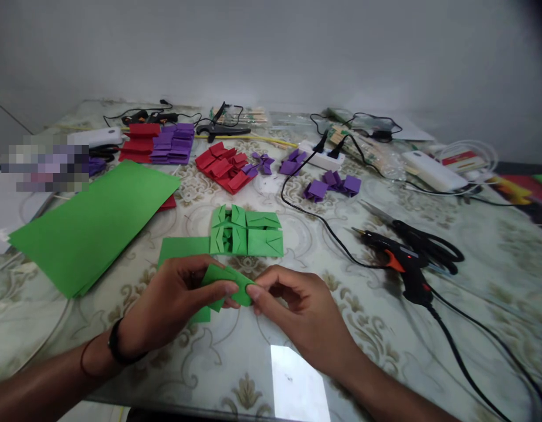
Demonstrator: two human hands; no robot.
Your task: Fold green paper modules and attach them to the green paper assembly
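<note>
A small folded green paper piece (224, 280) is pinched between both hands just above the table's near edge. My left hand (174, 302) grips its left side with thumb and fingers closed. My right hand (297, 308) pinches its right end with the fingertips pressed together. Under the hands lies a flat green paper square (183, 247). Just beyond it sits a cluster of finished green folded pieces (247, 232).
A stack of green sheets (90, 225) lies at the left. Red folded pieces (222, 166) and purple folded pieces (173, 143) sit further back. A black and orange glue gun (403, 264) and black scissors (424, 241) lie at the right, with cables and a power strip (324, 157).
</note>
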